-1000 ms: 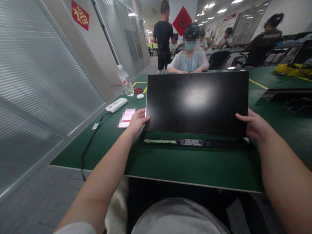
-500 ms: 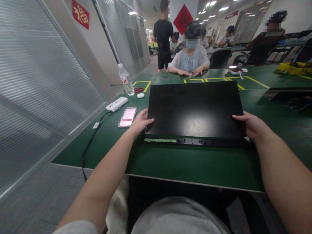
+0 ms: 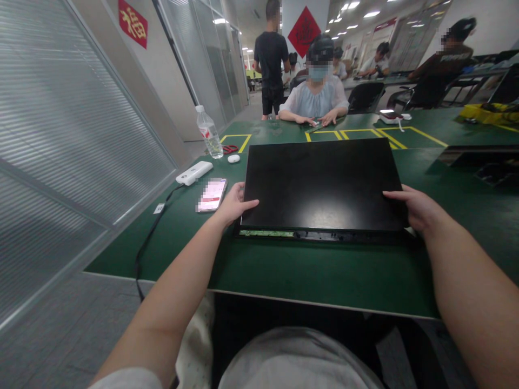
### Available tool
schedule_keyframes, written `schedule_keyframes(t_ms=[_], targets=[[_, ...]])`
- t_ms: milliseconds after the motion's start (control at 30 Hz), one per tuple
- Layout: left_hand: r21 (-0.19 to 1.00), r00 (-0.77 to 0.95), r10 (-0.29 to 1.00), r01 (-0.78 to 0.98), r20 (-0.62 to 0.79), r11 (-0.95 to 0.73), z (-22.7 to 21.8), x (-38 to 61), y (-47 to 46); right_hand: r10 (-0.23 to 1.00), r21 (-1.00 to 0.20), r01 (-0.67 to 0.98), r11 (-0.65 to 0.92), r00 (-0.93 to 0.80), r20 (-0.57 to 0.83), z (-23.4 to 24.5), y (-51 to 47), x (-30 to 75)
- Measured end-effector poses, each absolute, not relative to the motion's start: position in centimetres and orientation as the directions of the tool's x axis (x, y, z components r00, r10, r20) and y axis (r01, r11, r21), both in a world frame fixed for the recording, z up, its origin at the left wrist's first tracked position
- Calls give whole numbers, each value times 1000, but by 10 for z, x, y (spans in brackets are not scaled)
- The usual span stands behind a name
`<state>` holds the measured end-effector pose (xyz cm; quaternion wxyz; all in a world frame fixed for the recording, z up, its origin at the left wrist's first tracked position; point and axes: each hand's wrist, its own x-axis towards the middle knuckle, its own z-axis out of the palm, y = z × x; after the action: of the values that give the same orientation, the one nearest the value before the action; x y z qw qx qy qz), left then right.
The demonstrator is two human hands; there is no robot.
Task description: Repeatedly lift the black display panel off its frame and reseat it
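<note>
A black display panel (image 3: pixel 320 183) spans the space between my two hands, its dark glossy face turned up toward me. My left hand (image 3: pixel 235 205) grips its left edge, thumb on the front face and fingers behind. On the opposite edge, my right hand (image 3: pixel 419 208) holds it the same way. Beneath the panel lies a black frame (image 3: pixel 352 236), of which only a strip shows along the near side. A narrow green circuit board (image 3: pixel 265 234) sits in that strip at the left. Whether the panel's far edge touches the frame is hidden.
Left of the panel lie a phone (image 3: pixel 212 195), a white power bank (image 3: pixel 194 173) with a black cable, a small white case (image 3: pixel 234 159), red-handled scissors (image 3: pixel 230 148) and an upright water bottle (image 3: pixel 210 132). Across the green table (image 3: pixel 324 275), a co-worker (image 3: pixel 314 100) sits with both hands on the tabletop.
The panel's far edge has come down toward the table, and its near edge sits slightly lower over the frame strip. Both hands keep their grip.
</note>
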<state>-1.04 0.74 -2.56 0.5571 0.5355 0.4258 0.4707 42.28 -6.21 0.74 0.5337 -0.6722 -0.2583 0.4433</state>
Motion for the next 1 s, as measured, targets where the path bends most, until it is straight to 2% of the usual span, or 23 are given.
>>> schedule_keyframes(t_ms=[167,1000], targets=[[997,201,979,-80,18,-2,-26,-10,8,852,-967,-98,-233,459,-252,5,-62,421],[1000,195,980,-10,30,-29,-30,-12,12,820,-954,-45,-297,500,-279,-3,-56,429]])
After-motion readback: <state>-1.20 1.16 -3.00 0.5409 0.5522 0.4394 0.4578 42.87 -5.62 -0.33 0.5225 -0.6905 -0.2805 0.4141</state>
